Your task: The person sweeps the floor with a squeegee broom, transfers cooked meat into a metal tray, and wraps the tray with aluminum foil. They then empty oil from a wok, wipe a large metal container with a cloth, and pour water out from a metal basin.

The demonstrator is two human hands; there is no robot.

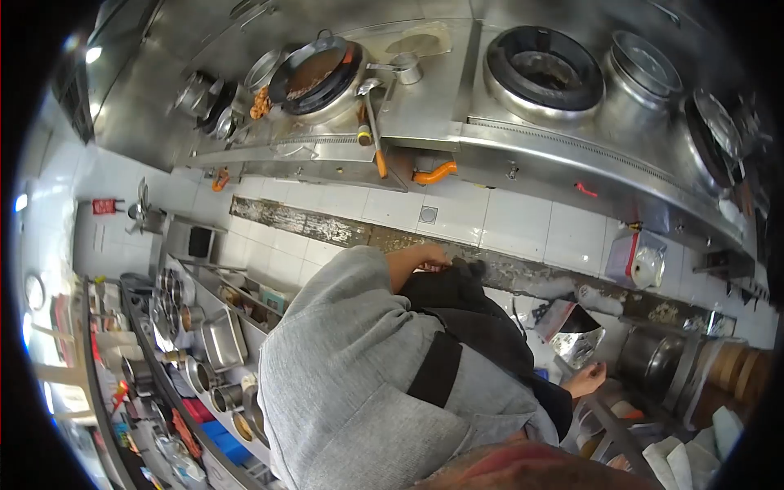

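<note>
My left hand [430, 258] is low in front of my body, beside the black apron [465, 306], below a grey sleeve. Its fingers are curled together, and whatever may be inside them is hidden. On the other side, my right hand [586, 380] hangs near a metal rack [608, 420] and a foil-lined box [572, 335]. The fingers of that hand are bent in and close together; I cannot make out anything in them. Neither hand touches the stove.
Along the far side runs a steel stove [433, 106] with a wok of brown liquid [314, 75], a ladle [371, 114] and a second burner ring [543, 69]. Shelves with pots [200, 376] stand at left. White tiles [514, 224] and a dark drain strip [327, 229] cover the floor.
</note>
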